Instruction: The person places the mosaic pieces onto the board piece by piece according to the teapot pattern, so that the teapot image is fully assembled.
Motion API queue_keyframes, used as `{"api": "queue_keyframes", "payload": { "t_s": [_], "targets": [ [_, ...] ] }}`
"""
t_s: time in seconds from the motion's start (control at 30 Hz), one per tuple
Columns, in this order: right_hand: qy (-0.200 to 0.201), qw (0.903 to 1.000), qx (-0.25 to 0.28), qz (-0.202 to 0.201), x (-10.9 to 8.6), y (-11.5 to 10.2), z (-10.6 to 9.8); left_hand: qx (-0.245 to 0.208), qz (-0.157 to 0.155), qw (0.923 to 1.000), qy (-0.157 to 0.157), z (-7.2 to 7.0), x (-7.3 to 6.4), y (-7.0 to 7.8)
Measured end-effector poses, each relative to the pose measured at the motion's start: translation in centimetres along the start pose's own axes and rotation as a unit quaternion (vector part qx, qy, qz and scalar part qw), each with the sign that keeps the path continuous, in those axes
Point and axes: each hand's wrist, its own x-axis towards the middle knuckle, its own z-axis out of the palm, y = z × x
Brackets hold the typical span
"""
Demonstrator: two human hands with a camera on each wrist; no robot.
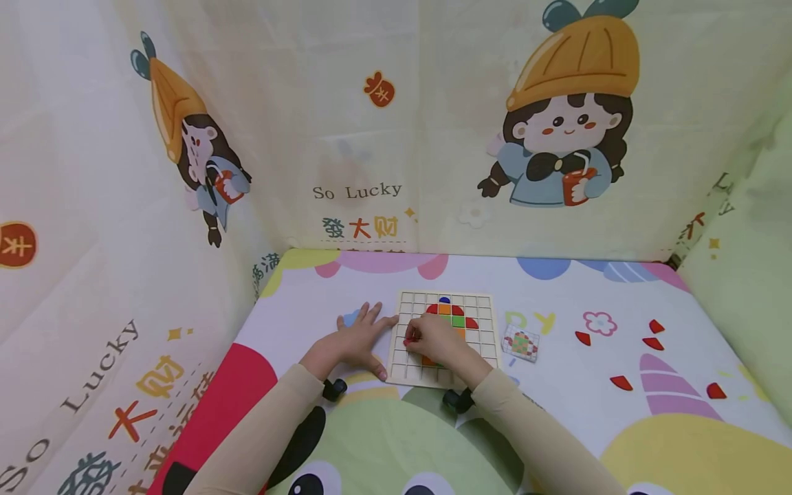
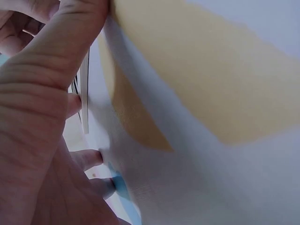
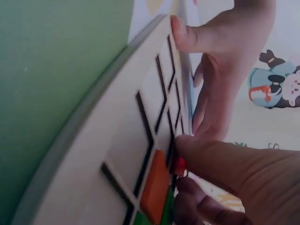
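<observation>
A square wooden grid board [image 1: 405,371] lies on the table cloth, with red, orange, green and blue pieces set in its cells. My left hand [image 1: 357,342] is spread at the board's left side, its thumb and forefinger touching the edge. Over the left part of the grid, my right hand [image 1: 438,338] pinches a small red piece [image 3: 180,166] between thumb and fingertips. In the right wrist view, that piece is right at the board's surface, beside an orange tile [image 3: 156,187]. The right hand hides part of the coloured pattern in the head view.
Right of the board lies a small card [image 1: 521,343] printed with a coloured block pattern. Farther right, several loose red pieces [image 1: 621,383] are scattered on the printed cloth. A cartoon-printed curtain [image 1: 458,151] rises behind the table and along both sides.
</observation>
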Motion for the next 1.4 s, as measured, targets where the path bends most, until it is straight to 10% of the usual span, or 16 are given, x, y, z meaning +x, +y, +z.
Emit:
{"api": "queue_keyframes", "payload": {
  "t_s": [0.7, 1.4],
  "targets": [
    [0.018, 0.9796, 0.185, 0.077, 0.0, 0.7, -0.7, -0.003, -0.006, 0.9999, -0.008, -0.2, 0.2, 0.0],
    [-0.018, 0.9993, 0.030, 0.009, 0.2, 0.4, -1.5, -0.001, -0.006, 0.9999, -0.009, -0.2, 0.1, -0.3]
  ]
}}
